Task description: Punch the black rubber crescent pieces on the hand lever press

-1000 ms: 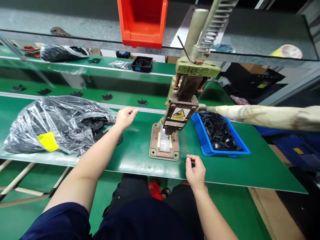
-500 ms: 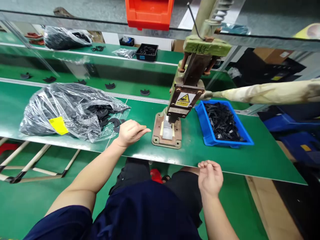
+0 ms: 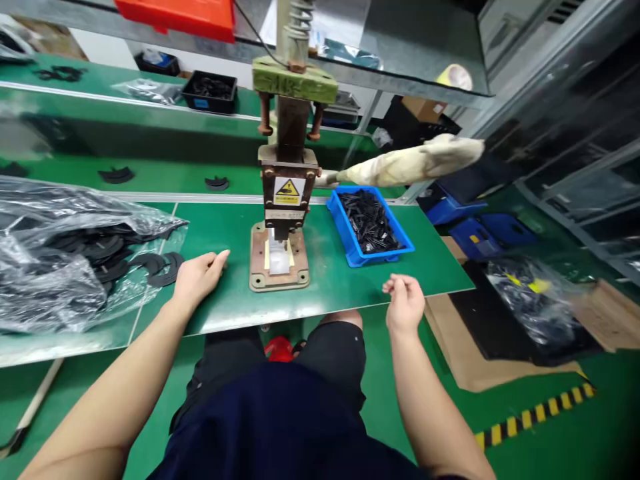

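Note:
My left hand is over the green bench between the bag and the press, fingers bent together and thumb stretched forward. No thing shows in it. Dark arc-shaped pieces lie close to its left, at the mouth of a clear plastic bag full of such pieces. My right hand is at the bench's front edge with its fingers curled in and nothing visible in them. Behind it stands a blue bin of small black parts. Between my hands is a hand press, a pale block on its base.
The press's wrapped lever sticks out to the right above the blue bin. Single dark arcs lie on the strip behind the bench. A black box and a red bin are farther back. Bagged goods lie at right.
My view has swung right, so the press and bag sit farther left in the picture. My left hand is a little farther from the press; my right hand has stayed near the bench edge, fingers still curled.

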The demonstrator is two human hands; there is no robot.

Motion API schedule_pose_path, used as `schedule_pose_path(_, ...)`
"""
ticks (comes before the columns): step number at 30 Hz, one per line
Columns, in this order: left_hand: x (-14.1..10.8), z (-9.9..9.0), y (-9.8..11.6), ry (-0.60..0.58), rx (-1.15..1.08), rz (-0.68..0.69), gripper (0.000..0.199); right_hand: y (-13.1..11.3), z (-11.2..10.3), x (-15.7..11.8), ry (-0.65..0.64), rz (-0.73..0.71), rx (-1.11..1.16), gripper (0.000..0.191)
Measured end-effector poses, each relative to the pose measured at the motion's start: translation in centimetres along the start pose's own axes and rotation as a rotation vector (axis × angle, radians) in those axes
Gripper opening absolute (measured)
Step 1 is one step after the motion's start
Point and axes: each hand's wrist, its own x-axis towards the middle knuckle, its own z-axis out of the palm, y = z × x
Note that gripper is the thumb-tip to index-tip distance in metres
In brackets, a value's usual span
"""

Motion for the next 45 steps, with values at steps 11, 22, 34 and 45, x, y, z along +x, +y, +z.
schedule_pose_path(11, -0.4, 1.6, -0.3, -0.094, 0.029, 0.090, 0.048, -1.9, 6.1, 15.3, -0.396, 0.029, -0.780, 0.022)
schedule_pose_path(22, 0.0, 1.8, -0.5, -0.052, -0.035, 0.106, 0.051, -1.5, 9.8, 16.4, -0.428, 0.073, -0.849, 0.029)
schedule_pose_path(34, -0.1, 1.7, -0.9, 0.078, -0.319, 0.058, 0.045, -4.0, 8.7, 2.5, -0.242, -0.191, -0.176, 0.034)
schedule_pose_path(45, -7.7, -0.1, 6.8, -0.004, -0.517, 0.721, 0.041, -8.5, 10.5, -9.9, -0.583, -0.427, 0.104, 0.018)
